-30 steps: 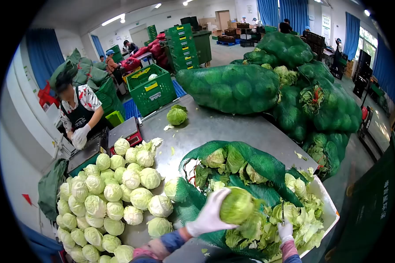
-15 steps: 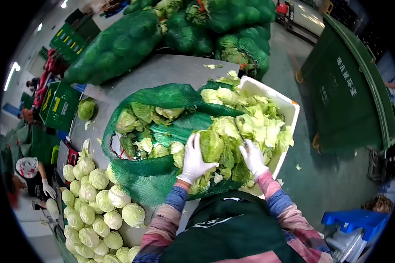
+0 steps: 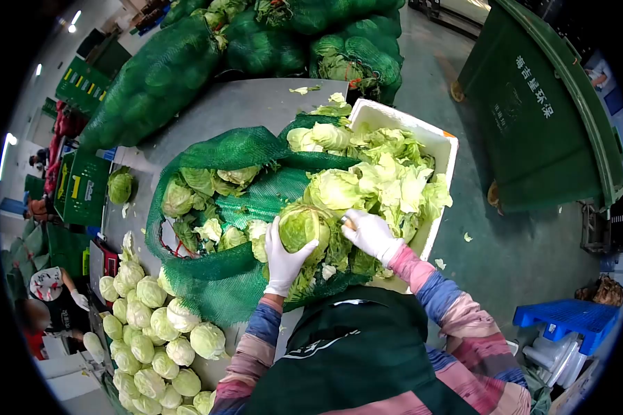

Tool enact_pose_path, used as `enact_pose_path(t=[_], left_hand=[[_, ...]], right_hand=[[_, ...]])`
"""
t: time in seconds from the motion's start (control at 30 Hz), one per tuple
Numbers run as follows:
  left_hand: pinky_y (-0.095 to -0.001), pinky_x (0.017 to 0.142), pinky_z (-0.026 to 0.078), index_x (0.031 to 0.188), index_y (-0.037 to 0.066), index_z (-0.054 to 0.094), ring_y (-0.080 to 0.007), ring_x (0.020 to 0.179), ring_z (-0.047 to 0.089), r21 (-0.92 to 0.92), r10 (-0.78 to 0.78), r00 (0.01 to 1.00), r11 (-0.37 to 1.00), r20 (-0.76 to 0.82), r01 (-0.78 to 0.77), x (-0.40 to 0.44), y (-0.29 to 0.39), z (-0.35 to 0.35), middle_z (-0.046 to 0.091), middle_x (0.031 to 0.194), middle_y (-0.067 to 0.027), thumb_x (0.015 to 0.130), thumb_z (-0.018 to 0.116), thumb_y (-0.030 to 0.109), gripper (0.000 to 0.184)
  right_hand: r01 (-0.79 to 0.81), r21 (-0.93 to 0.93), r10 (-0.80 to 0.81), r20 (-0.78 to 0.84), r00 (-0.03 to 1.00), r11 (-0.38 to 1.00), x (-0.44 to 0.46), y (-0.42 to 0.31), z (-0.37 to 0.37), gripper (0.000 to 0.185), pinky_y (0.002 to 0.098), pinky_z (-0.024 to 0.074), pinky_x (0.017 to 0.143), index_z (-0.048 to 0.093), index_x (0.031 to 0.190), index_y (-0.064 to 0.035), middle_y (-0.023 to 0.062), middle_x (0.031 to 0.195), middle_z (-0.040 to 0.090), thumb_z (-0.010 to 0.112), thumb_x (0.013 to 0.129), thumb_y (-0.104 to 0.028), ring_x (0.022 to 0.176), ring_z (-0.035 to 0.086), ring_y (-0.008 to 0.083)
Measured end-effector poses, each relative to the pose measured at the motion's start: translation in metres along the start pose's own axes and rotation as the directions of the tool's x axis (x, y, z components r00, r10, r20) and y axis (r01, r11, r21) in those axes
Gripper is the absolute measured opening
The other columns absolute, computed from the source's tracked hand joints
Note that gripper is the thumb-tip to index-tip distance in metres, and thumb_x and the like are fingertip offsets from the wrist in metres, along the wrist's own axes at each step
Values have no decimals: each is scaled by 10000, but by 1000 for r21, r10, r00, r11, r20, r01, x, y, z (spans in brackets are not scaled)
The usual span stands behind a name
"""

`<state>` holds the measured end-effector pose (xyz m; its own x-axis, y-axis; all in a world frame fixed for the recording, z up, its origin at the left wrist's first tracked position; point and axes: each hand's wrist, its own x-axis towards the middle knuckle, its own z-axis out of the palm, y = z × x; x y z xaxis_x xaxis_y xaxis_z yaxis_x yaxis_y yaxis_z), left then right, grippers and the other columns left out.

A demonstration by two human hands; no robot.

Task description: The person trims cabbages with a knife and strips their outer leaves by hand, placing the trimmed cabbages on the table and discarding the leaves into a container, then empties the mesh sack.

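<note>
In white gloves, my left hand (image 3: 284,256) is wrapped round the near-left side of a green cabbage (image 3: 301,229). Close against the right side of this cabbage, my right hand (image 3: 372,234) is closed on a knife (image 3: 349,223); only a bit of its handle shows, and the blade is hard to make out. Loose outer leaves lie under and beside the cabbage. Around them spreads an opened green mesh bag (image 3: 218,277), with more untrimmed cabbages (image 3: 178,197) inside its left part. Beyond my right hand, pale leaves (image 3: 394,183) heap up in a white foam box (image 3: 444,149).
Trimmed cabbages (image 3: 163,324) pile up at the table's left. A single cabbage (image 3: 121,185) sits farther back. Full mesh sacks (image 3: 159,76) line the far edge. A green wheeled bin (image 3: 533,124) stands right, near a blue pallet (image 3: 567,315). Another person (image 3: 59,297) works at left.
The knife and my right hand have moved left and down toward the cabbage. My left hand has turned the cabbage and now cups it from the left. The whole view has shifted slightly.
</note>
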<state>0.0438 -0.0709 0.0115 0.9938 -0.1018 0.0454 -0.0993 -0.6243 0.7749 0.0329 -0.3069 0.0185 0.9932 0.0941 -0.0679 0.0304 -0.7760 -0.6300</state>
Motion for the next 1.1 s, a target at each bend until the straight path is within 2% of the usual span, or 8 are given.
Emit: enact_pose_path(t=[0.37, 0.6, 0.73, 0.9, 0.93, 0.97, 1.03, 1.1], left_hand=[[-516, 1051, 310, 1413, 6, 314, -452, 1265, 350, 140, 35, 999, 990, -30, -30, -3, 18, 19, 355, 1380, -271, 604, 876, 425, 1071], [-500, 1057, 287, 1406, 34, 347, -429, 1242, 339, 266, 45, 999, 963, -4, -42, 0, 38, 22, 331, 1386, -263, 601, 866, 436, 1039], [-495, 1074, 280, 1408, 36, 340, -418, 1269, 328, 239, 39, 999, 971, -38, -28, -11, 27, 24, 333, 1383, -242, 601, 875, 404, 1036], [-433, 1118, 278, 1432, 12, 288, -370, 1329, 323, -260, -34, 999, 965, 23, 39, -26, -23, -10, 327, 1396, -238, 645, 871, 247, 1007], [-406, 1110, 307, 1452, 1, 260, -348, 1324, 357, -128, -21, 1000, 991, 20, 23, -30, -27, -19, 348, 1397, -231, 681, 854, 239, 1002], [-406, 1110, 307, 1452, 1, 260, -348, 1324, 357, -125, -29, 1000, 992, 10, 30, -37, -31, -25, 348, 1397, -231, 681, 854, 239, 1002], [-376, 1085, 349, 1456, -16, 250, -328, 1301, 397, -263, -165, 976, 944, 143, 198, -49, -23, -40, 366, 1399, -203, 706, 848, 247, 995], [-418, 1011, 424, 1484, 22, 203, -302, 1276, 427, -469, -195, 966, 846, 171, 254, -55, -19, -39, 384, 1394, -160, 736, 828, 308, 1016]], right_hand=[[136, -65, -114, 263, 958, 989, 11, -3, -6, 243, 469, 514, 613, 487, 988, -46, 190, 764, 658, 515, 922, -279, 667, 641, 390], [-49, -312, 162, 350, 923, 949, 9, -14, -8, 253, 474, 505, 776, 515, 1066, 14, 261, 832, 671, 414, 920, -165, 764, 675, 398], [-184, -195, 251, 418, 873, 963, 25, 19, 39, 275, 459, 520, 789, 555, 1086, 39, 278, 917, 670, 466, 893, -135, 856, 656, 423], [-104, -139, 153, 414, 897, 985, 18, 19, 44, 435, 464, 523, 762, 492, 1229, 47, 259, 931, 672, 486, 892, -227, 839, 655, 414], [-169, -164, 220, 376, 900, 972, 15, 9, 43, 540, 456, 521, 757, 411, 1356, 20, 250, 959, 670, 491, 900, -257, 837, 653, 407], [-122, 54, 106, 240, 965, 991, 6, 22, 63, 622, 426, 518, 787, 325, 1456, -43, 229, 1003, 668, 517, 905, -259, 869, 653, 376], [-541, 366, 303, 537, 787, 757, -1, -34, 30, 657, 381, 506, 816, 278, 1497, -108, 192, 1025, 677, 544, 911, -243, 903, 652, 323], [-327, 427, 190, 332, 924, 843, -13, -14, 74, 662, 353, 496, 822, 265, 1511, -173, 159, 1033, 679, 558, 919, -224, 894, 648, 271]])
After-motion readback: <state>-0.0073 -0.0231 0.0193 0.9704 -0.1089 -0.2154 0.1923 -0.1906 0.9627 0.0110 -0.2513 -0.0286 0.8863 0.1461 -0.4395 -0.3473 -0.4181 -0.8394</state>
